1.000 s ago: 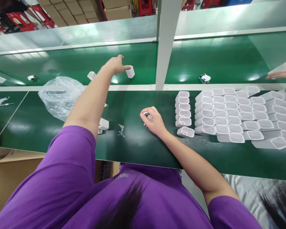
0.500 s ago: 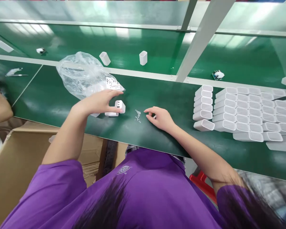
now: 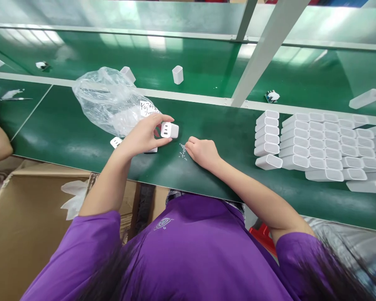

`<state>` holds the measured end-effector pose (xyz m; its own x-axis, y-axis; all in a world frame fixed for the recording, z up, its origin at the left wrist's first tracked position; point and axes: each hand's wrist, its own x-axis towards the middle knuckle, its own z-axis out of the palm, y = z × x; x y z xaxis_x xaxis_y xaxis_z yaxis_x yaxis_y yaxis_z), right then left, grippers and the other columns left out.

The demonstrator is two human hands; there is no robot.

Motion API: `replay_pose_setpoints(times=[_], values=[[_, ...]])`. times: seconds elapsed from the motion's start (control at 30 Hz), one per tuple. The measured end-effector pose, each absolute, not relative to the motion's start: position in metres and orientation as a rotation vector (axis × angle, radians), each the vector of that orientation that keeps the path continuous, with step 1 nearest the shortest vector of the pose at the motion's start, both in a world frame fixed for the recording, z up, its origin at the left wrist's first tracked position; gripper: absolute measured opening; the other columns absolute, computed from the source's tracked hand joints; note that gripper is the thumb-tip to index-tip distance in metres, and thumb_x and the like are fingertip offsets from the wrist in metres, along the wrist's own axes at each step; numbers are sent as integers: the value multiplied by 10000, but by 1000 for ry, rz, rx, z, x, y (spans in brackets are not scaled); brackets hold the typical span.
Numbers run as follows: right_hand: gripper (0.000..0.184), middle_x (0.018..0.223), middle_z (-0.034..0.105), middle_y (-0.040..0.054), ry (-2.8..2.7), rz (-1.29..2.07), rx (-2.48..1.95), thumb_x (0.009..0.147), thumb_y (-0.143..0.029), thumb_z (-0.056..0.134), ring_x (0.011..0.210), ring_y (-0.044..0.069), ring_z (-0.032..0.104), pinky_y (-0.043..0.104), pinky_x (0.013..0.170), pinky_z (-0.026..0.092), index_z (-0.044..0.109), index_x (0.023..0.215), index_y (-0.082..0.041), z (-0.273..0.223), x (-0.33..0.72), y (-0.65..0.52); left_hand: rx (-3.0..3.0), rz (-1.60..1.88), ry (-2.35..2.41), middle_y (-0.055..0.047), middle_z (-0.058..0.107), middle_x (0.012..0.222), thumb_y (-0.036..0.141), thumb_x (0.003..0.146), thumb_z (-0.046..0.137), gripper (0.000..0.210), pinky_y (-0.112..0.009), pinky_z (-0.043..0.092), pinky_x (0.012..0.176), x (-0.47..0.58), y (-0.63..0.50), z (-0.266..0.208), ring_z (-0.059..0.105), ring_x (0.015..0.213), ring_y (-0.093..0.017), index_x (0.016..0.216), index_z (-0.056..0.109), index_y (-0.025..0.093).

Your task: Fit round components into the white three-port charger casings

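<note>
In my left hand (image 3: 144, 136) is a white charger block (image 3: 173, 131), gripped between thumb and fingers. Its end face with dark port slots is turned toward the left. My right hand (image 3: 203, 152) is closed, fingertips pressed together at a scatter of tiny clear pieces (image 3: 182, 154) on the green bench. Whether a piece is between those fingertips cannot be seen. Another white slotted part (image 3: 115, 142) lies by my left wrist, partly covered. A further white block (image 3: 153, 150) shows beneath my left hand, mostly hidden by it.
Behind my left hand lies a clear plastic bag (image 3: 97, 98) with a handwritten label (image 3: 148, 108). Rows of white open-ended housings (image 3: 316, 144) stand at right. A far green belt (image 3: 207, 62) carries a housing (image 3: 177, 75) and a small circuit assembly (image 3: 272, 96). A cardboard box (image 3: 34, 234) is lower left.
My left hand has closed on the charger block and moved it right. My right hand has shifted slightly left, its fingertips now together at the tiny pieces. Parts on the far belt have moved left.
</note>
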<state>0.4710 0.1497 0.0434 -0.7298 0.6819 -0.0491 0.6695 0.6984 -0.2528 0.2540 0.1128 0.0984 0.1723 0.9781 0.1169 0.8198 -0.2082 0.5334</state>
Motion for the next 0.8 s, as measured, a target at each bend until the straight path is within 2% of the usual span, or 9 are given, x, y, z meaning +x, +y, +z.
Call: replay_pose_setpoints(times=[0.13, 0.3, 0.43, 0.53, 0.67, 0.8], values=[[297, 1004, 701, 85, -2795, 471, -1130, 1023, -258, 447, 710, 165, 646, 305, 545, 254, 724, 956, -174, 42, 477, 151, 2009, 772, 1631, -93, 630, 1196, 372, 767, 686, 472, -292, 547, 707, 274, 114, 98, 611, 951, -203, 1193, 600, 188], [150, 919, 710, 38, -2401, 891, -1013, 927, -237, 574, 774, 153, 636, 254, 642, 405, 704, 874, -186, 38, 508, 163, 2041, 867, 1462, -92, 612, 1195, 315, 764, 683, 430, -252, 530, 639, 301, 124, 97, 588, 928, -183, 1165, 585, 194], [168, 813, 692, 7, -2001, 1092, -976, 894, -328, 600, 639, 117, 552, 243, 593, 420, 682, 853, -187, 40, 537, 176, 2059, 959, 1347, -81, 614, 1177, 300, 768, 712, 372, -243, 522, 625, 324, 137, 89, 595, 904, -170, 1107, 584, 213], [190, 805, 687, 0, -1895, 1132, -1000, 873, -364, 621, 603, 105, 520, 244, 576, 419, 678, 835, -187, 46, 554, 183, 1946, 1050, 1282, -93, 599, 1225, 354, 783, 747, 422, -249, 537, 645, 337, 144, 76, 615, 971, -189, 1140, 559, 232], [188, 859, 703, 14, -1786, 1114, -998, 878, -366, 623, 691, 124, 584, 243, 602, 452, 674, 836, -190, 53, 563, 188, 1809, 1130, 1150, -108, 587, 1270, 375, 803, 766, 458, -271, 571, 724, 344, 143, 53, 614, 1113, -223, 1183, 543, 250], [170, 878, 714, 20, -1764, 1063, -1030, 907, -337, 594, 744, 139, 627, 245, 619, 478, 674, 868, -191, 55, 563, 185, 1832, 1072, 1102, -112, 590, 1261, 355, 820, 762, 435, -293, 585, 743, 345, 140, 41, 610, 1143, -238, 1197, 569, 257]])
